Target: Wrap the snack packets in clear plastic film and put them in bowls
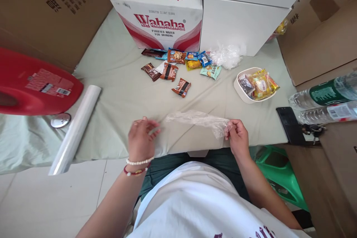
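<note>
A crumpled strip of clear plastic wrap (198,119) stretches sideways just above the cloth near the table's front edge. My right hand (237,137) pinches its right end between thumb and fingers. Off the strip's left end, apart from it, my left hand (142,137) shows slightly blurred, its fingers loosely curled and parted with nothing seen in them. Beyond the strip lies a brown wrapped snack (182,87). Further back, several more wrapped snacks (176,56) lie in a loose group, with a bunched heap of clear plastic (226,55) to their right.
A white bowl (243,95) of wrapped snacks stands on the right. Plastic bottles (325,95), a phone (290,124) and keys (315,129) lie beyond it. On the left are a film roll (76,128) and red jug (36,85). Boxes (164,18) line the back.
</note>
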Available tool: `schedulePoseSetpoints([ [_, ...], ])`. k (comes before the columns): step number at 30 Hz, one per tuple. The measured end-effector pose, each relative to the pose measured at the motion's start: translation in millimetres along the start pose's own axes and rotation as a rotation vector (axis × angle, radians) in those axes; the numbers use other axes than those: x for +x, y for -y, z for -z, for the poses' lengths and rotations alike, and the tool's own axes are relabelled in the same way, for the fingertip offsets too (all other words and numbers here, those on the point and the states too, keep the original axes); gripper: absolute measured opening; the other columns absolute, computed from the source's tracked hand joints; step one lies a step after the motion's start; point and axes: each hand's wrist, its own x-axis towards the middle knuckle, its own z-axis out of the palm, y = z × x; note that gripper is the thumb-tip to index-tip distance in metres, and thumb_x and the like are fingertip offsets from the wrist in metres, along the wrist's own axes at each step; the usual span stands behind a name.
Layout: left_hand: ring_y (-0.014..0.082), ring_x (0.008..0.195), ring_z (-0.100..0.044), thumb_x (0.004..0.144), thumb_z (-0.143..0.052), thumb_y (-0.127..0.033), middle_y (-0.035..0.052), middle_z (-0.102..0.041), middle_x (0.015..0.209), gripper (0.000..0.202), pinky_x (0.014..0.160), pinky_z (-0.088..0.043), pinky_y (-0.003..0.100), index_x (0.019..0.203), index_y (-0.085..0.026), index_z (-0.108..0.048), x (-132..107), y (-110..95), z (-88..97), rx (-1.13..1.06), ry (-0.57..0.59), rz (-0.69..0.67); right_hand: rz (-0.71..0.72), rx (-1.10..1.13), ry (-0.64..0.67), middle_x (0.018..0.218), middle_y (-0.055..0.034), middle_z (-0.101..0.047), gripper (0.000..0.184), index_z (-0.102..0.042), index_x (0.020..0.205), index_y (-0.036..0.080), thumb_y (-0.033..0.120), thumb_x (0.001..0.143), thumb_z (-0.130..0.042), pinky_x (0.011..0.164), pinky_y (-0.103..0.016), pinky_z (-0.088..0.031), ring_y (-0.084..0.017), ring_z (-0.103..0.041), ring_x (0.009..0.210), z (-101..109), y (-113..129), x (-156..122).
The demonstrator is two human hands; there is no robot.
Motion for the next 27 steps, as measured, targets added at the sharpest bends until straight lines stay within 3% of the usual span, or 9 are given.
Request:
schedulePoseSetpoints([
  [3, 0.024, 0.072, -0.074, 0.073, -0.063, -0.089, 0.0104, -0.075, 0.081, 0.073, 0.057, -0.058, 0.032, 0.09, -0.018, -0.066, -25.1, 13.3, -10.8, 0.233, 0.414, 0.396, 0.172, -0.178, 0.032, 0.075, 0.0012, -0.067, 0.021, -0.061, 0.099, 0.028, 0.048, 0.098, -0.065, 0.06, -0.032, -0.052, -0.016, -0.06, 0.06, -1.8, -5.6, -27.7],
  [5, 0.0294, 0.083, -0.077, 0.069, -0.066, -0.091, 0.0139, -0.077, 0.094, 0.08, 0.062, -0.06, 0.037, 0.103, -0.018, -0.066, -35.0, 21.9, -24.2, 0.256, 0.549, 0.554, 0.279, -0.315, 0.136, 0.079, -0.0016, -0.07, 0.015, -0.063, 0.102, 0.029, 0.043, 0.099, -0.064, 0.065, -0.036, -0.054, -0.02, -0.065, 0.066, -4.9, -8.6, -44.5],
  [8, 0.0268, 0.094, -0.076, 0.066, -0.089, -0.064, 0.0097, -0.077, 0.1, 0.062, 0.069, -0.061, 0.035, 0.102, -0.021, -0.063, -32.8, 30.5, -44.1, 0.185, 0.517, 0.456, 0.357, -0.424, 0.296, 0.079, -0.0027, -0.071, 0.012, -0.065, 0.102, 0.03, 0.041, 0.098, -0.064, 0.068, -0.039, -0.054, -0.022, -0.067, 0.068, -10.3, -12.7, -59.7],
  [12, 0.0184, 0.08, -0.073, 0.055, -0.097, -0.028, 0.0033, -0.073, 0.084, 0.046, 0.073, -0.06, 0.031, 0.083, -0.018, -0.062, -15.0, 37.3, -50.4, 0.108, 0.478, 0.353, 0.159, -0.311, 0.249, 0.079, -0.0011, -0.069, 0.021, -0.06, 0.102, 0.028, 0.049, 0.1, -0.061, 0.064, -0.036, -0.054, -0.019, -0.064, 0.064, -6.9, -16.8, -58.0],
  [16, 0.0156, 0.081, -0.072, 0.059, -0.091, -0.023, 0.0033, -0.074, 0.084, 0.037, 0.075, -0.058, 0.029, 0.083, -0.018, -0.063, -7.0, 45.4, -38.8, 0.057, 0.384, 0.307, -0.072, -0.286, 0.26, 0.079, -0.0016, -0.068, 0.038, -0.06, 0.096, 0.026, 0.063, 0.094, -0.064, 0.056, -0.033, -0.052, -0.018, -0.061, 0.062, 18.7, -9.1, -41.1],
  [18, 0.0136, 0.08, -0.069, 0.062, -0.088, -0.025, 0.0012, -0.073, 0.083, 0.033, 0.075, -0.055, 0.027, 0.082, -0.019, -0.062, -8.8, 51.0, -35.3, 0.063, 0.355, 0.228, -0.002, -0.425, 0.212, 0.086, -0.004, -0.069, 0.038, -0.063, 0.099, 0.025, 0.063, 0.093, -0.065, 0.06, -0.034, -0.053, -0.02, -0.063, 0.07, 29.4, 3.5, -31.8],
  [20, 0.0126, 0.077, -0.066, 0.065, -0.083, -0.027, -0.0007, -0.071, 0.081, 0.028, 0.075, -0.052, 0.027, 0.081, -0.019, -0.062, -12.6, 57.4, -36.3, 0.081, 0.37, 0.148, 0.17, -0.572, 0.127, 0.097, -0.0072, -0.07, 0.033, -0.065, 0.106, 0.025, 0.057, 0.097, -0.062, 0.071, -0.037, -0.055, -0.023, -0.065, 0.085, 28.3, 18.9, -22.9],
  [23, 0.0123, 0.073, -0.061, 0.068, -0.073, -0.026, -0.0023, -0.067, 0.077, 0.017, 0.072, -0.047, 0.027, 0.079, -0.02, -0.061, -18.6, 65.8, -43.3, 0.138, 0.401, 0.045, 0.36, -0.708, 0.213, 0.114, -0.0114, -0.07, 0.036, -0.065, 0.121, 0.027, 0.052, 0.094, -0.067, 0.085, -0.043, -0.054, -0.03, -0.063, 0.106, -1.4, 32.0, -8.5],
  [27, 0.0126, 0.067, -0.053, 0.074, -0.061, -0.032, -0.0011, -0.061, 0.077, 0.013, 0.067, -0.044, 0.028, 0.08, -0.022, -0.056, -22.4, 67.8, -47.5, 0.159, 0.361, -0.041, 0.31, -0.828, 0.342, 0.117, -0.0146, -0.072, 0.053, -0.063, 0.134, 0.023, 0.04, 0.085, -0.075, 0.092, -0.048, -0.051, -0.035, -0.061, 0.111, -59.5, 17.7, 14.0],
])
